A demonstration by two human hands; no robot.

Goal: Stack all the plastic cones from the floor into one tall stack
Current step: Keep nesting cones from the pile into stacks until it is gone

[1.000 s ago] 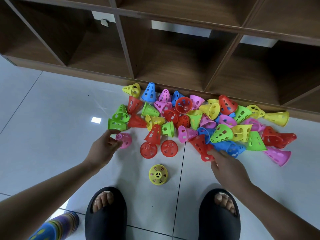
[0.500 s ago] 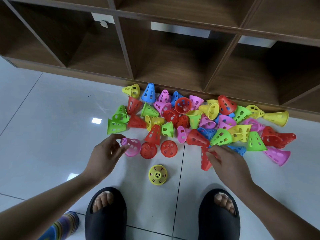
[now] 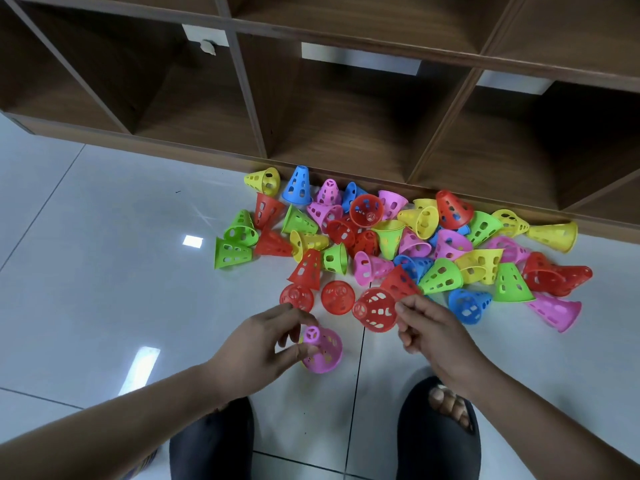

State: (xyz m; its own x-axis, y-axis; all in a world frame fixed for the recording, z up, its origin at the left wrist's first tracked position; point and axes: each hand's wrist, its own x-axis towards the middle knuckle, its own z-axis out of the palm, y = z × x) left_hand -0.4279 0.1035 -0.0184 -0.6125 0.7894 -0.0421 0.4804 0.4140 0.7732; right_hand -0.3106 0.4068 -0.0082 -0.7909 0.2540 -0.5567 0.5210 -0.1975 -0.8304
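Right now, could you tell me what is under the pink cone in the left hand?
A yellow sliver shows at the pink cone's left edge; the rest is covered.

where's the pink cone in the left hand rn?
Head view, lower centre: the pink cone is in the left hand's grip, just left of a tile seam, below-left of the red cone the right hand holds.

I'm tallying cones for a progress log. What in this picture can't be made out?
1. Head view: what sits under the pink cone; it and the left hand cover all but a yellow sliver.
2. Head view: how many cones are in the pile; overlapping ones bury others.
3. Head view: the striped thing at the bottom edge; cut off by the frame and the left forearm.
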